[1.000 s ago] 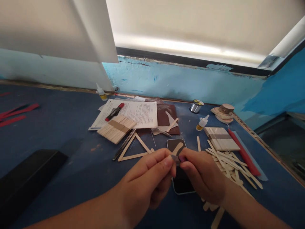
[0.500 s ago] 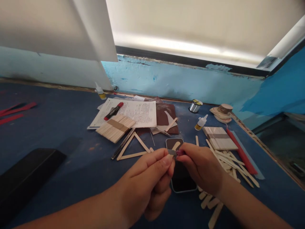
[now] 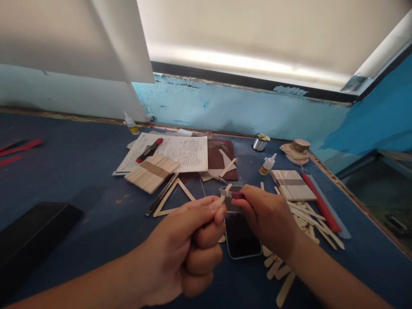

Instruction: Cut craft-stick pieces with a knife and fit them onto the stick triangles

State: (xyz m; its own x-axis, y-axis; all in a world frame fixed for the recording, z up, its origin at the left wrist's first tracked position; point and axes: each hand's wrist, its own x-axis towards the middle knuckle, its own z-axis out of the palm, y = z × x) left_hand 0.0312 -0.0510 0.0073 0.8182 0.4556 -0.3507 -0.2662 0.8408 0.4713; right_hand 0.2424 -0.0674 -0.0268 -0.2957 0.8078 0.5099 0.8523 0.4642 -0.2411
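Note:
My left hand [image 3: 189, 240] is closed, pinching a wooden craft stick [image 3: 228, 187] between thumb and forefinger. Its rounded tip pokes up beyond my fingers. In my closed right hand [image 3: 272, 216] is a small knife [image 3: 237, 195] with a dark red-purple handle. The knife's grey blade points left and lies across the stick, just above my left fingertips. Beneath the hands a smartphone [image 3: 243, 240] rests on the blue table, its screen dark. To the left lies a triangle of craft sticks [image 3: 165, 198], partly covered by my left hand.
Loose craft sticks [image 3: 283, 271] and a banded bundle [image 3: 292, 185] lie at right. Another bundle [image 3: 151, 174] overlaps papers [image 3: 189, 150] with a marker [image 3: 149, 150]. Behind stand glue bottles [image 3: 268, 165] and a wire spool [image 3: 260, 142]. A black object [image 3: 41, 231] sits left.
Both hands have shifted slightly left. The knife has moved up and left, and its blade now sits across the upper part of the stick. The whole view has drifted a little.

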